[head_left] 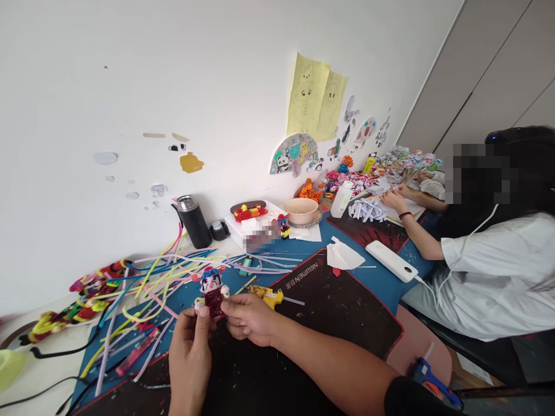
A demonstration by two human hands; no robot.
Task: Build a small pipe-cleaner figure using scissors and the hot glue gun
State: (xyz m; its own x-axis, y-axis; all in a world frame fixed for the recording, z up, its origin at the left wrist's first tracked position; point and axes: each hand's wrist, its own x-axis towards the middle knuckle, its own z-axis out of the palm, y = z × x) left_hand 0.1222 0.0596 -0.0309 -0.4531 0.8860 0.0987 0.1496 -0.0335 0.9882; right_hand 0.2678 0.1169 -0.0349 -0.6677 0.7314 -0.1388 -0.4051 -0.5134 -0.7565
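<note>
Between my two hands, upright above the black mat, is a small doll [213, 299] with a painted white face, a blue and red headdress and a dark red body. My left hand [192, 341] pinches its left side, thumb in front, by a pale little ball-like part. On the other side, the thumb and fingers of my right hand [249, 318] grip the doll near a second pale ball. Just behind my right hand lies a yellow hot glue gun [266, 296], partly hidden. Loose pipe cleaners [143, 306] in several colours spread to the left of my hands.
A black bottle [193, 222] stands by the wall, near a beige bowl [301, 211]. A white power bank [391, 260] lies at right, cabled. A co-worker [498, 260] handles paper strips there. A blue glue gun [433, 381] rests on a pink stool [418, 341].
</note>
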